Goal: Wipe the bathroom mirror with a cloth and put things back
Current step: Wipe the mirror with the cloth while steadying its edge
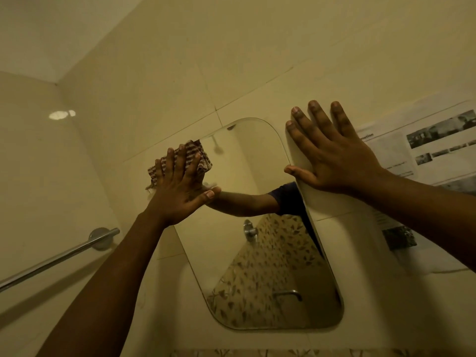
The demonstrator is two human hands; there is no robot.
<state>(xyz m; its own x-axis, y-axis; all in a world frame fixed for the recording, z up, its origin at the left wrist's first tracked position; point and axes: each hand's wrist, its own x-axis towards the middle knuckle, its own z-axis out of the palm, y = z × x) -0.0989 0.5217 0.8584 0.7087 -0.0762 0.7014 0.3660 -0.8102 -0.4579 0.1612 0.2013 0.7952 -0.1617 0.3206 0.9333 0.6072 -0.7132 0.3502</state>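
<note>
At far left a chrome towel bar (59,258) runs along the side wall. Next, the left hand (180,186) presses a striped cloth (203,157) flat against the upper left corner of the mirror (257,253). Its grip is open, fingers straight over the fabric rather than curled round it. The right hand (332,161) lies spread on the wall tile at the mirror's right edge, grip open and holding nothing, thumb touching the rim as if steadying it. Further right a printed sheet (412,150) is stuck to the wall. Wiping seems under way; the next stroke calls for even pressure across and down the glass.
</note>
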